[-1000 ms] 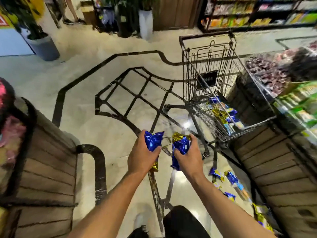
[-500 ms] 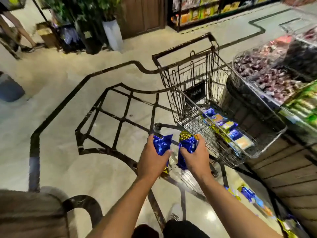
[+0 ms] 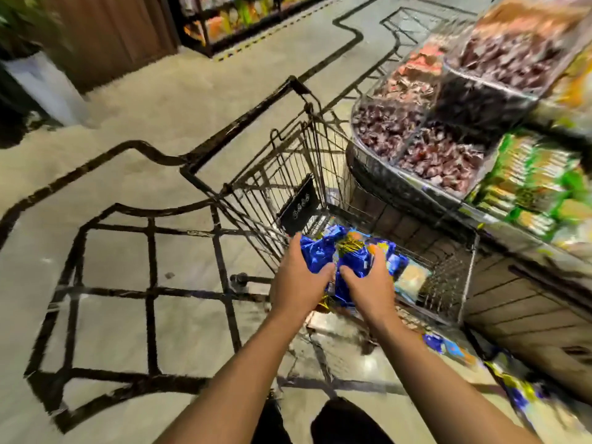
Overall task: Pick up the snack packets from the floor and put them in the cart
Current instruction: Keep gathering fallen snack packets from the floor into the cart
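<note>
My left hand [image 3: 299, 283] grips a shiny blue and gold snack packet [image 3: 315, 254]. Beside it my right hand [image 3: 368, 285] grips a second blue and gold snack packet [image 3: 354, 256]. Both hands are side by side over the near side of the black wire cart [image 3: 256, 184], above its basket. Several snack packets in the basket [image 3: 407, 274] lie on its wire floor, partly hidden by my hands. More blue and gold packets on the floor [image 3: 448, 344] lie to the lower right, blurred.
A display stand with clear bins of wrapped sweets [image 3: 426, 136] and green boxes [image 3: 531, 184] stands right of the cart on a wooden base [image 3: 519, 315]. A white planter [image 3: 45, 88] is at the far left. Shelves [image 3: 230, 17] line the back. The floor has black inlay lines.
Both hands, each with its packet, have moved forward and up from beside the cart to over its basket. The view has swung closer to the cart and right.
</note>
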Action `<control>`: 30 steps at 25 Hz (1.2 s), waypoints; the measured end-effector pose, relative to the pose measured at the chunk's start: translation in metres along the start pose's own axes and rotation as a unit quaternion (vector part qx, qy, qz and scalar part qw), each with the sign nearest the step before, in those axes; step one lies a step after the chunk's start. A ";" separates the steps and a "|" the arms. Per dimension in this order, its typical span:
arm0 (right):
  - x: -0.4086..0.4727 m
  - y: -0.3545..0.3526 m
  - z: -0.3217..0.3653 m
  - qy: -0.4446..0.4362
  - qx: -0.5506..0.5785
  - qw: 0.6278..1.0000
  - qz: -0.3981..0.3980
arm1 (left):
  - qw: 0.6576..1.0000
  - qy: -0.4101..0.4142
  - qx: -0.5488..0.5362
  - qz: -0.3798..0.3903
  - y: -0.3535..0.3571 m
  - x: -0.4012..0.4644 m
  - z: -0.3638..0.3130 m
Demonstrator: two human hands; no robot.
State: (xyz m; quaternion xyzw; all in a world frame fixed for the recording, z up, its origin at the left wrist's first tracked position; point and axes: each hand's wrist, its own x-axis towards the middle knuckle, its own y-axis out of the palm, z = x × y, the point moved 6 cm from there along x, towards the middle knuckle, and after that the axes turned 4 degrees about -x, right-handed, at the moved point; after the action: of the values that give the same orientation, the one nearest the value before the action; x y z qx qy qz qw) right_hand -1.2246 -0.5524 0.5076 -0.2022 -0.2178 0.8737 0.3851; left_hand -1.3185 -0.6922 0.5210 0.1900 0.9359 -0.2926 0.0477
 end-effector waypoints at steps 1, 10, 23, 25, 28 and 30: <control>0.014 -0.010 0.000 0.021 0.005 0.999 -0.026 | 1.000 0.021 0.002 0.022 0.011 0.018 -0.012; 0.105 -0.095 -0.048 0.127 0.053 0.980 -0.145 | 0.976 0.093 0.036 0.196 0.151 0.100 -0.097; 0.272 -0.116 -0.273 0.261 0.000 0.958 -0.121 | 0.967 0.007 0.115 0.226 0.397 0.192 -0.047; 0.285 -0.096 -0.310 0.283 -0.005 0.952 -0.114 | 0.961 -0.023 0.123 0.246 0.432 0.206 -0.015; 0.289 -0.069 -0.351 0.330 -0.010 0.939 -0.096 | 0.956 -0.022 0.152 0.249 0.472 0.214 0.017; 0.290 -0.058 -0.375 0.354 -0.026 0.929 -0.102 | 0.952 -0.017 0.166 0.258 0.499 0.216 0.037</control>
State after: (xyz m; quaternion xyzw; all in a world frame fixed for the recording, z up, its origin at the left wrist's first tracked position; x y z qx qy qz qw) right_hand -1.1752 -0.2125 0.1757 -0.4852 -0.1095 0.6951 0.5191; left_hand -1.3276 -0.2652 0.1831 0.4248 0.7924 -0.4248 0.1055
